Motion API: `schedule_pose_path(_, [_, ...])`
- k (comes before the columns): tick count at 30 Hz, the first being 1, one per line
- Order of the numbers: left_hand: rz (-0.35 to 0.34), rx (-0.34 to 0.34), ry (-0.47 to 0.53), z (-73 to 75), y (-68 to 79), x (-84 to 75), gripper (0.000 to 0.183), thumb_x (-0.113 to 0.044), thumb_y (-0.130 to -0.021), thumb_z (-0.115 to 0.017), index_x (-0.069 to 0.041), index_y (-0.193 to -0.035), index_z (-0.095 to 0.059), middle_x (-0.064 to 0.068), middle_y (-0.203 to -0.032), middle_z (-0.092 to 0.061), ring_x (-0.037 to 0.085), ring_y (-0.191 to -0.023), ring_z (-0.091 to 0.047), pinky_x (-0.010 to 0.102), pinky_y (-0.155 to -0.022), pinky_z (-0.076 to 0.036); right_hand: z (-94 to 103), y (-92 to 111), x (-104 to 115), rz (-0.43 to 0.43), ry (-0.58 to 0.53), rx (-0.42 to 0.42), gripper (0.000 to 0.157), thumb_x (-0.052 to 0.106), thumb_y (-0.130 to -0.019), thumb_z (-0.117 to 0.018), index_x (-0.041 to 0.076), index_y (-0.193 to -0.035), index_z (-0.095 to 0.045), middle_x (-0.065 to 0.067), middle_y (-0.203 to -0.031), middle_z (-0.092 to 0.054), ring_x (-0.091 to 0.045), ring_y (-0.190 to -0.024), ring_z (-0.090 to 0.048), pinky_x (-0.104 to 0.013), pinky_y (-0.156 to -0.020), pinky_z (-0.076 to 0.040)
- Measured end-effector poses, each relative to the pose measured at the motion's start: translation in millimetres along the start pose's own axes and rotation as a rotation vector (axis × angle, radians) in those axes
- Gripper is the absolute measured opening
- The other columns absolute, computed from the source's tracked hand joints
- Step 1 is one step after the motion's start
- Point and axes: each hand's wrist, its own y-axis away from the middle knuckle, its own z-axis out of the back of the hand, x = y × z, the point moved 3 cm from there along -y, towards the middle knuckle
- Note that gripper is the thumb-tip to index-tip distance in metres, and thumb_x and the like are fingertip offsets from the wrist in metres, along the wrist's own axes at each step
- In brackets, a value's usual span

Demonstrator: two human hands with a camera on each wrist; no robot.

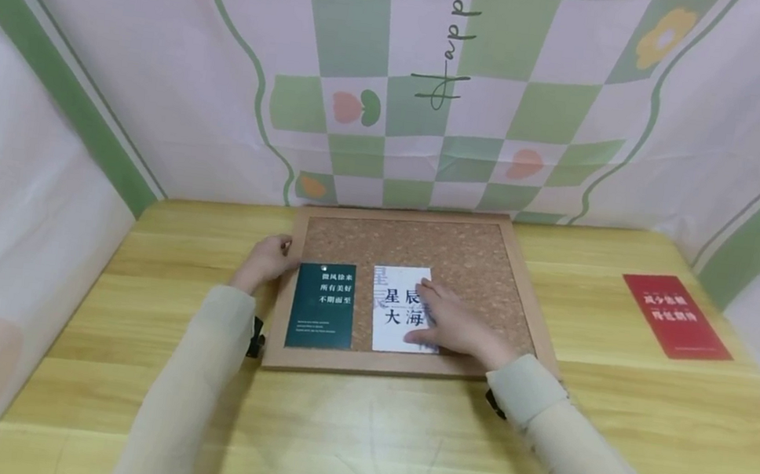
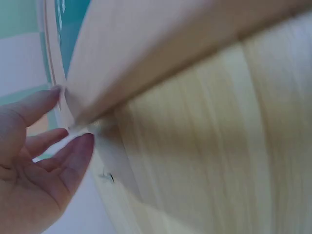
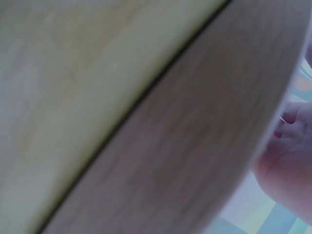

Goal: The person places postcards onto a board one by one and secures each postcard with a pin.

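Cork, brown and grainy, fills the smooth pale wooden frame, which rests on the table with its far side close to the checked cloth. We see the left hand at the frame's left side, thumb and fingertips nearly together about its edge in a light pinch, probably so that the board does not slide. The right hand lies over the right part of the white card, thumb spread well away from the forefinger; we judge that it flattens or steadies the card against the cork, though we cannot tell whether anything small hides under the fingers. To the left, with a strip of cork between, sits the green card, a stiff-looking rectangle; the pale spot near its top looks to us like a pin head fixing it there. Well apart to the right, the red card lies slantwise on the yellowish wood grain, untouched, perhaps set aside within easy reach but out of the hands' way.
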Motion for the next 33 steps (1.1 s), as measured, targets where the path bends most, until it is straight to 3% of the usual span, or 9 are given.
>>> schedule_pose_path(8, [-0.037,-0.127,0.01,26.7,3.4,11.2,0.046,-0.017,-0.102,-0.038,0.006,-0.141,-0.038,0.028,-0.135,-0.05,0.039,-0.118,-0.054,0.047,-0.101,-0.047,-0.8,0,0,-0.024,-0.012,0.006,0.097,0.046,-0.079,-0.072,0.001,-0.15,-0.022,-0.02,-0.159,-0.013,-0.041,-0.147,-0.012,-0.056,-0.118,-0.015])
schedule_pose_path(17, [-0.032,-0.234,-0.026,48.6,10.4,22.9,0.04,-0.014,-0.102,-0.037,0.006,-0.135,-0.047,0.028,-0.135,-0.051,0.039,-0.125,-0.049,0.049,-0.106,-0.041,-1.0,0,-1,-0.026,-0.019,0.003,0.097,0.045,-0.08,-0.071,0.001,-0.15,-0.021,-0.019,-0.16,-0.012,-0.04,-0.147,-0.012,-0.056,-0.118,-0.015])
schedule_pose_path(25, [0.05,-0.158,-0.033,42.9,12.8,32.4,0.039,-0.015,-0.102,-0.038,0.006,-0.134,-0.048,0.026,-0.136,-0.05,0.04,-0.126,-0.048,0.05,-0.106,-0.042,-1.5,0,-1,-0.01,-0.017,-0.012,0.097,0.045,-0.079,-0.071,-0.001,-0.149,-0.023,-0.021,-0.159,-0.014,-0.042,-0.146,-0.014,-0.057,-0.117,-0.016])
schedule_pose_path(33, [0.066,-0.099,-0.091,32.2,11.8,37.8,0.038,-0.018,-0.102,-0.039,0.005,-0.13,-0.051,0.026,-0.133,-0.052,0.04,-0.122,-0.05,0.051,-0.103,-0.043,-2.6,1,-2,-0.006,-0.023,-0.015,0.096,0.046,-0.08,-0.07,0.0,-0.15,-0.022,-0.021,-0.159,-0.013,-0.042,-0.146,-0.014,-0.057,-0.117,-0.017])
